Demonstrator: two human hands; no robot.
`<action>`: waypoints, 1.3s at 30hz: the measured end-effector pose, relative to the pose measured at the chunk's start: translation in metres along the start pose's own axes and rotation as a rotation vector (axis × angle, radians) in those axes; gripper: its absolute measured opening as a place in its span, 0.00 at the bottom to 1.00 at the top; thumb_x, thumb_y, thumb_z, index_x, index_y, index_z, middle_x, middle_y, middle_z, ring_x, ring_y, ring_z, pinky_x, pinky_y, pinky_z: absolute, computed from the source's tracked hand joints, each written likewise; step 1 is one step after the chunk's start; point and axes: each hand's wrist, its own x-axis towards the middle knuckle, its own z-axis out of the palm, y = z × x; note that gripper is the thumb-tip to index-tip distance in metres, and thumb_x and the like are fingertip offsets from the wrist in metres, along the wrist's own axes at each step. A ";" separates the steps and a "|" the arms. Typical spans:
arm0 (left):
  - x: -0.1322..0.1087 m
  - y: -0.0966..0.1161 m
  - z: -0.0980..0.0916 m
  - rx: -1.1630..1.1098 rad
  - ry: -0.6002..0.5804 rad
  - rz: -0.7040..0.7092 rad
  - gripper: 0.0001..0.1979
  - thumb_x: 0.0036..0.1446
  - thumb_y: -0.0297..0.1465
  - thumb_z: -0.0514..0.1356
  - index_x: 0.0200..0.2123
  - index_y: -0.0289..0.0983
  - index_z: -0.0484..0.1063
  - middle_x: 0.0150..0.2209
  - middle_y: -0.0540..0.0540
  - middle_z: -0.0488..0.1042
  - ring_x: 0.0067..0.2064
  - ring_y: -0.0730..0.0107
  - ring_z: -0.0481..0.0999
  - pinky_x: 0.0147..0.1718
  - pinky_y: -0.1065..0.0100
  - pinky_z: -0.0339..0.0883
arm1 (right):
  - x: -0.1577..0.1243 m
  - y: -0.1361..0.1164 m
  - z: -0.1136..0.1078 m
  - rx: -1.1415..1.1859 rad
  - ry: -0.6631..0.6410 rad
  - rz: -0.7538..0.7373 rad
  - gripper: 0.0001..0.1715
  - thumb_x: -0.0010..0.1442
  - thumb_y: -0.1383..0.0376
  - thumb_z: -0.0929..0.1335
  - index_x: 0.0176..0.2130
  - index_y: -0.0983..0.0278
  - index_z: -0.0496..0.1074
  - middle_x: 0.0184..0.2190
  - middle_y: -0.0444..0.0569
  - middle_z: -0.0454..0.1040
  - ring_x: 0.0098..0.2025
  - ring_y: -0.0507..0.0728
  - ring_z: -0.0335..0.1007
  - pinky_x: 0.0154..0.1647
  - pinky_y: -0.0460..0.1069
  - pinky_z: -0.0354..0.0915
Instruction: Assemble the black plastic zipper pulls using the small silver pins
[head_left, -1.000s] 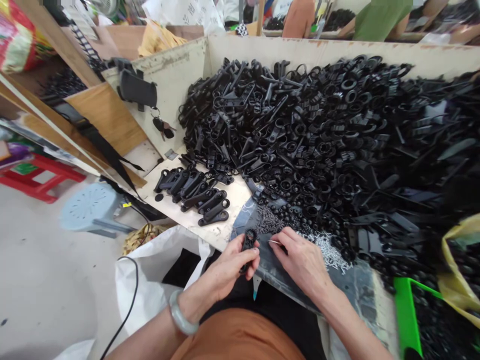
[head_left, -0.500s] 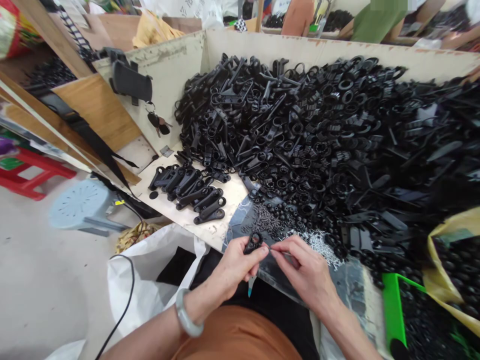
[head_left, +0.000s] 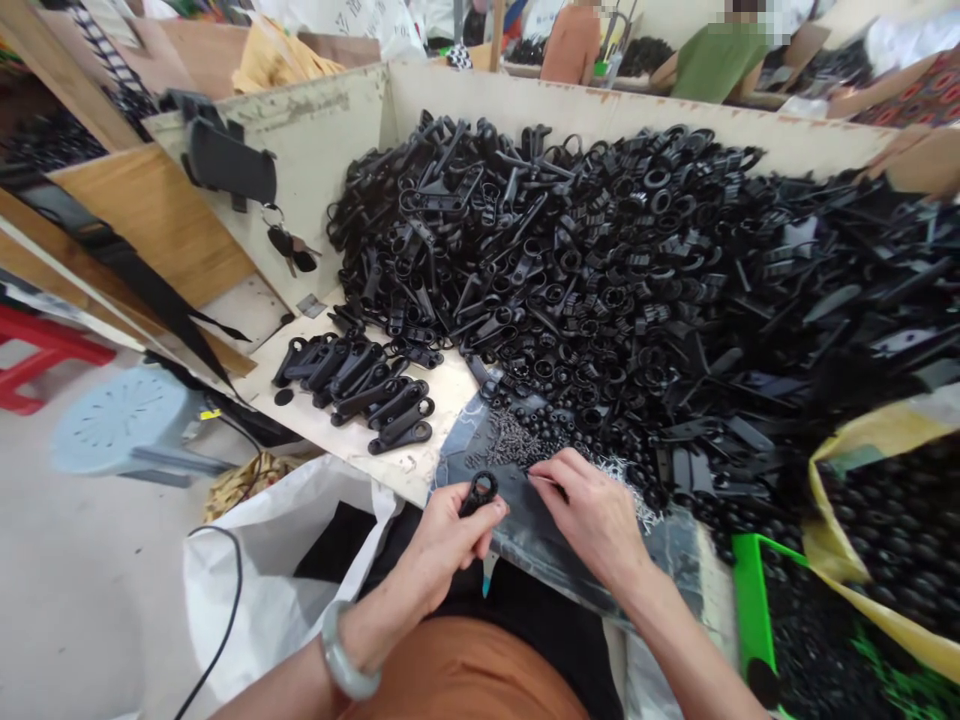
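My left hand point(head_left: 448, 532) is closed around a black plastic lever with a ring end point(head_left: 482, 487), the ring pointing up. Just right of it, apart from the lever, my right hand point(head_left: 596, 510) reaches over the dark mat point(head_left: 517, 520), thumb and index finger pinched together. Whatever lies between those fingertips is too small to make out. Small grey metal pieces point(head_left: 514, 440) are heaped just beyond the fingertips. Silvery screw-like pins point(head_left: 641, 500) lie behind the right hand, partly covered by it. A teal-tipped thing point(head_left: 487, 580) shows under my left hand.
Black levers point(head_left: 360, 385) lie in rows on the pale board at left. A big heap of black plastic parts point(head_left: 555, 260) fills the walled bench. At right stand a green crate point(head_left: 750, 610) and a yellow sack point(head_left: 829, 500). A white sack point(head_left: 262, 560) hangs at front left.
My right hand has drawn away from the lever and moved toward the grey pieces, widening the gap between my hands. My left hand keeps its hold. The whole view has shifted slightly.
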 end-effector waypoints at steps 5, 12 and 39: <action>0.002 0.000 -0.002 -0.145 0.024 -0.014 0.21 0.47 0.47 0.70 0.32 0.34 0.74 0.15 0.56 0.63 0.17 0.82 0.53 0.16 0.75 0.39 | 0.004 -0.004 0.006 -0.176 -0.036 -0.084 0.17 0.74 0.64 0.61 0.39 0.60 0.78 0.35 0.47 0.78 0.33 0.54 0.74 0.29 0.49 0.59; 0.008 0.001 0.000 -0.295 0.031 -0.024 0.19 0.47 0.43 0.70 0.32 0.34 0.74 0.15 0.57 0.63 0.16 0.83 0.51 0.16 0.75 0.38 | -0.003 -0.003 0.009 -0.017 0.002 -0.104 0.16 0.74 0.65 0.61 0.41 0.62 0.76 0.36 0.49 0.78 0.35 0.54 0.74 0.33 0.48 0.63; -0.007 0.001 0.000 -0.190 -0.137 0.049 0.12 0.55 0.38 0.67 0.30 0.35 0.72 0.17 0.56 0.64 0.18 0.82 0.55 0.17 0.74 0.42 | -0.005 -0.030 -0.008 0.746 -0.034 0.166 0.08 0.63 0.58 0.72 0.38 0.60 0.80 0.26 0.43 0.77 0.22 0.51 0.66 0.22 0.45 0.63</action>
